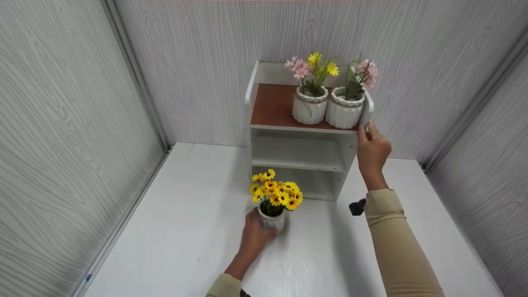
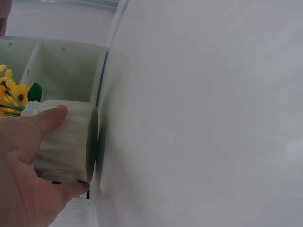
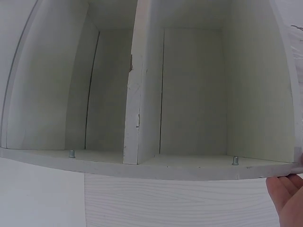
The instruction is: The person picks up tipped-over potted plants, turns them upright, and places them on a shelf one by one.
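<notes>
My left hand [image 1: 252, 237] grips a white ribbed flowerpot [image 1: 273, 223] of yellow artificial flowers [image 1: 277, 190], in front of a small white shelf unit [image 1: 303, 129]. In the left wrist view, thumb and fingers span the pot [image 2: 66, 142], its base close to the white tabletop [image 2: 203, 123]. My right hand [image 1: 373, 150] pinches the front edge of the unit's right side panel, near the top board. The right wrist view shows those fingertips [image 3: 279, 187] on the panel edge [image 3: 199, 173]; part of that hand is out of frame.
On the unit's reddish-brown top [image 1: 270, 107] stand two more white pots: one with pink and yellow flowers [image 1: 310, 110], another with pink flowers [image 1: 344, 114] by the right side panel. Below are two compartments divided by a shelf board [image 1: 299, 168]. Wood-grain walls [image 1: 198, 74] enclose the table.
</notes>
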`<act>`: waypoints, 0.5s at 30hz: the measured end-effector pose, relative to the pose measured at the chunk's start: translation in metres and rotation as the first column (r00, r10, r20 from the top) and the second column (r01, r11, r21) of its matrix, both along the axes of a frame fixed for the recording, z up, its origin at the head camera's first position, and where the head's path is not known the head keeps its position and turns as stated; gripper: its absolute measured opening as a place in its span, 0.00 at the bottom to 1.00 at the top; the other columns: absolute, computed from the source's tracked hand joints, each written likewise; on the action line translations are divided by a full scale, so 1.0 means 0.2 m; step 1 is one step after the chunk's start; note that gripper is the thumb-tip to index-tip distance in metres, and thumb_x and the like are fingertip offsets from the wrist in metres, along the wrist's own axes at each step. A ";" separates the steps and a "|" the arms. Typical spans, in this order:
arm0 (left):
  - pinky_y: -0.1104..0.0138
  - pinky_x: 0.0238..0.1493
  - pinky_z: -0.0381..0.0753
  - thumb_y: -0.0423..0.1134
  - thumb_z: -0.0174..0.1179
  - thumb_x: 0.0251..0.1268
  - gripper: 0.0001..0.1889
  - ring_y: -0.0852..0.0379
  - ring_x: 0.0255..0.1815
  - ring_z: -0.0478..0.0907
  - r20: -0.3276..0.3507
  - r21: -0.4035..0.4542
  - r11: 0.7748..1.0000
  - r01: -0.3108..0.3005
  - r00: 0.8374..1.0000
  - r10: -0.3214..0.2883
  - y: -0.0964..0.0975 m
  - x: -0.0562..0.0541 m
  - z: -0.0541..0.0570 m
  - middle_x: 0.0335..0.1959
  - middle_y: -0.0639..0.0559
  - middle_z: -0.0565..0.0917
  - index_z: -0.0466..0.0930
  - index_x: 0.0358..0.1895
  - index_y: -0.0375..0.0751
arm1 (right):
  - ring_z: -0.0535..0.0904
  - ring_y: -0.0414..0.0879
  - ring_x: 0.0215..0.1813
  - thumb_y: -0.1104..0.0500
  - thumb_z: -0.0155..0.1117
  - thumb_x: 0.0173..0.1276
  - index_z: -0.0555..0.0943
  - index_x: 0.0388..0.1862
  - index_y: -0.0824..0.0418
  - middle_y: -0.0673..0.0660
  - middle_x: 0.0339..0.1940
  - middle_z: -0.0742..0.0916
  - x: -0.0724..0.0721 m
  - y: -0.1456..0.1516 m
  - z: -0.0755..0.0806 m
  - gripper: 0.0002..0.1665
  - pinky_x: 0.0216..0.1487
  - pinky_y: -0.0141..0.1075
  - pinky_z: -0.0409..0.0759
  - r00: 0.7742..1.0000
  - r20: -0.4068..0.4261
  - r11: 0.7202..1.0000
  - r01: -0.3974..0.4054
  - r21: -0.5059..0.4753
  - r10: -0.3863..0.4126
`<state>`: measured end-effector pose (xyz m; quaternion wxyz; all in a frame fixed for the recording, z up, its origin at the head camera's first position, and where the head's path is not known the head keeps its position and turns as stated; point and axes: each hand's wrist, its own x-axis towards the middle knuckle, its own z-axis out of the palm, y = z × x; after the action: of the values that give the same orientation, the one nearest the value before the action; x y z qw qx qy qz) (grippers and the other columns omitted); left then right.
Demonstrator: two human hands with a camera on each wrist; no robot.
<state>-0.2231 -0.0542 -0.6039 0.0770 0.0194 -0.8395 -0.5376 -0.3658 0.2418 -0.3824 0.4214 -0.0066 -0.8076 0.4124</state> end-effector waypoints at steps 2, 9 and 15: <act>0.47 0.68 0.70 0.42 0.77 0.51 0.52 0.37 0.71 0.67 -0.006 -0.004 1.000 0.008 1.000 -0.008 0.01 -0.04 -0.01 0.72 0.32 0.64 0.55 0.77 0.32 | 0.86 0.49 0.38 0.54 0.62 0.75 0.84 0.59 0.60 0.61 0.42 0.91 0.00 0.00 0.00 0.19 0.33 0.21 0.67 1.000 -0.005 1.000 0.006 0.003 -0.006; 0.46 0.68 0.70 0.40 0.76 0.53 0.50 0.36 0.71 0.67 -0.005 -0.029 0.999 0.033 0.999 -0.033 0.01 -0.08 -0.02 0.71 0.31 0.64 0.55 0.76 0.31 | 0.85 0.49 0.35 0.55 0.63 0.75 0.85 0.59 0.60 0.62 0.39 0.91 0.00 -0.01 -0.01 0.18 0.32 0.22 0.67 1.000 -0.019 1.000 0.010 0.017 -0.010; 0.49 0.68 0.71 0.38 0.75 0.56 0.45 0.40 0.68 0.69 -0.048 -0.083 0.995 0.052 0.997 -0.056 0.02 -0.09 -0.01 0.66 0.34 0.68 0.59 0.75 0.34 | 0.87 0.49 0.38 0.54 0.63 0.74 0.82 0.64 0.58 0.62 0.43 0.91 0.00 0.00 0.00 0.21 0.33 0.23 0.68 1.000 -0.006 1.000 0.019 0.018 -0.019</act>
<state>-0.2420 -0.0494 -0.6065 0.0844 -0.0199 -0.8588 -0.5049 -0.3659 0.2427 -0.3827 0.4277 -0.0093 -0.8100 0.4011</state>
